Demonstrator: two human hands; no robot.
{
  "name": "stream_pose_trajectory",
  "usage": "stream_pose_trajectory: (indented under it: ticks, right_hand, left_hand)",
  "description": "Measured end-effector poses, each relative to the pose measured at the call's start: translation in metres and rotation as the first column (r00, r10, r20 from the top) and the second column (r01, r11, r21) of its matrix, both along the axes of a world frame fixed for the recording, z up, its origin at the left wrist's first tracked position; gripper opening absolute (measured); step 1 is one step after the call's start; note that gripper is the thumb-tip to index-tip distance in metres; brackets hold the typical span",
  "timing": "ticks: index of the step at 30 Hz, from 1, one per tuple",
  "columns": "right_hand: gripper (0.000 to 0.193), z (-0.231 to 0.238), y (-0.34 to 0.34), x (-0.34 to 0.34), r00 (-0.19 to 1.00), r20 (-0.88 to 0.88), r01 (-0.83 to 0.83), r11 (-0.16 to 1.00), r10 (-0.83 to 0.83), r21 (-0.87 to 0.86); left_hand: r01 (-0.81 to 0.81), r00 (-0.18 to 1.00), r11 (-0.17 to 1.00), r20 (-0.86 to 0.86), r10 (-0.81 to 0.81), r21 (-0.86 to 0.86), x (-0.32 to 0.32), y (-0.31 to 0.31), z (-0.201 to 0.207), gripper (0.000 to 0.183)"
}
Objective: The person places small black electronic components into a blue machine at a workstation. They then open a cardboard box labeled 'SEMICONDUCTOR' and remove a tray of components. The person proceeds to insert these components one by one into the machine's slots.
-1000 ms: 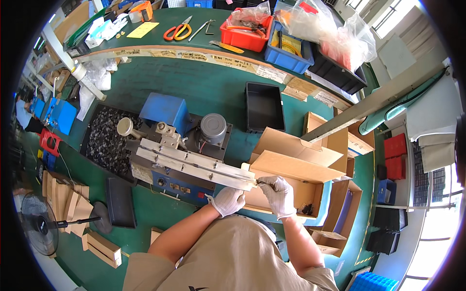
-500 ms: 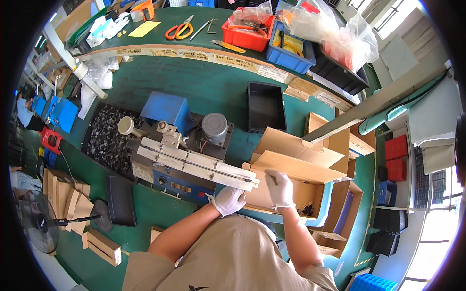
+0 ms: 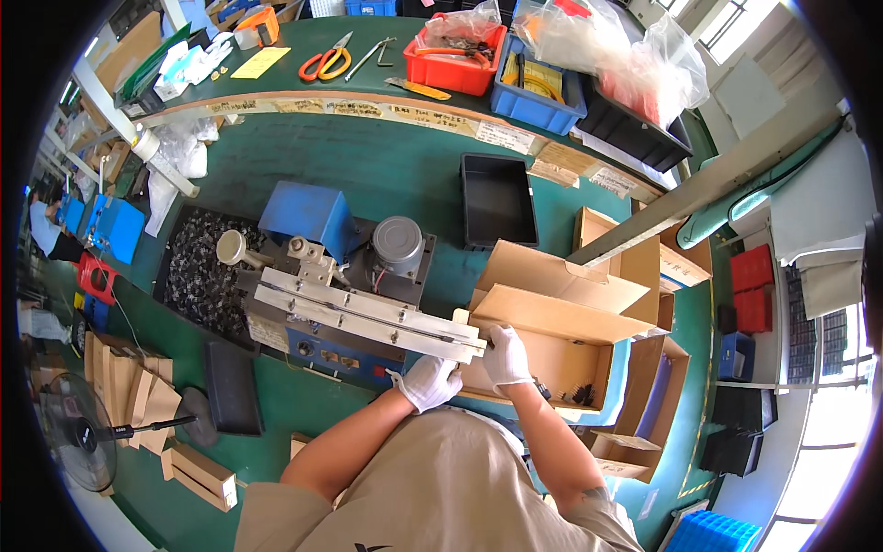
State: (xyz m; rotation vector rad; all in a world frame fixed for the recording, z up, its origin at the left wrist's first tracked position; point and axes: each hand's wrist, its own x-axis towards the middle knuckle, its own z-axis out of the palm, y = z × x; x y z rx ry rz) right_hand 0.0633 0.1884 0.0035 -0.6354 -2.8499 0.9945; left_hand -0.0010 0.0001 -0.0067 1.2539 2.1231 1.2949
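Observation:
My left hand, in a white glove, is closed just below the right end of a long pale metal rail. Its fingertips are partly hidden by the rail. At the rail's tip my gloved right hand has its fingers pinched together, and what they hold is too small to make out. The rail belongs to a bench machine with a blue housing and a round grey motor. Under the right hand lies an open cardboard box, with a few small dark parts in its near right corner.
Small black pieces fill a tray left of the machine. A black bin stands behind it. Orange-handled scissors, a red bin and a blue bin sit on the back shelf. A slanted metal post rises at right.
My right hand has moved left, from over the cardboard box to the rail's end. My left hand stays by the rail. The whole view has shifted slightly.

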Motion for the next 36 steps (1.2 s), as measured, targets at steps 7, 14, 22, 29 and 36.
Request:
stream_pose_trajectory:
  ticks: [7,14,22,29,36]
  right_hand:
    - [0.02,0.017,-0.009,-0.004,0.98,0.187,-0.103,0.983,0.073,0.153]
    - [0.015,0.022,0.001,0.006,1.0,0.004,0.018,0.987,-0.018,-0.158]
    - [0.029,0.103,0.011,0.021,0.978,0.137,0.209,0.783,-0.159,-0.586]
    - [0.01,0.105,0.009,0.035,0.977,-0.211,-0.049,0.937,-0.026,-0.347]
    - [0.03,0.132,0.009,0.023,0.913,-0.276,-0.306,0.952,0.3,0.023]
  left_hand:
    - [0.039,0.998,0.998,0.053,-0.036,-0.052,-0.001,0.0,0.0,0.042]
    - [0.007,1.0,0.999,0.005,-0.007,-0.037,-0.001,-0.001,0.005,0.041]
    - [0.015,0.991,0.997,-0.13,-0.005,0.073,-0.003,0.005,0.012,0.039]
    - [0.022,0.993,0.996,-0.114,-0.011,0.092,-0.004,0.005,0.016,0.041]
    - [0.02,0.996,0.999,-0.087,-0.018,0.025,0.0,-0.001,0.007,0.038]
